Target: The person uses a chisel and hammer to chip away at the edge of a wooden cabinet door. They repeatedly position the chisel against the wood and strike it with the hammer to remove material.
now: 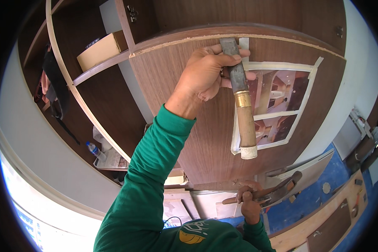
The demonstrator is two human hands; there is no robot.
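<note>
1. Hanging at far left is a limp black strap (58,82), inside a dark brown wooden cabinet (103,98) with pale edging.
2. Next come a clear plastic bottle with a blue cap (95,150) on a low shelf and, higher up, a tan cardboard box (97,53).
3. The person's left hand (206,71) is closed on a flat grey metal chisel with a brass collar and round wooden handle (241,96), thumb across the front of the blade, fingertips showing past its far side.
4. The chisel is in front of a brown wood-grain panel (168,80); whether they touch, I can't tell. I'd judge it stiff and fairly heavy, the smooth metal likelier to slip than the wood; the handle below the collar looks the surest hold.
5. Its blade points up toward the panel's top edge; the long axis runs nearly upright, handle end down and slightly rightward, overlapping a tape-framed picture sheet (277,94).
6. Lower right, well apart from the left, the right hand (251,210) is wrapped around a wooden-handled tool with a dark head (281,193).
</note>
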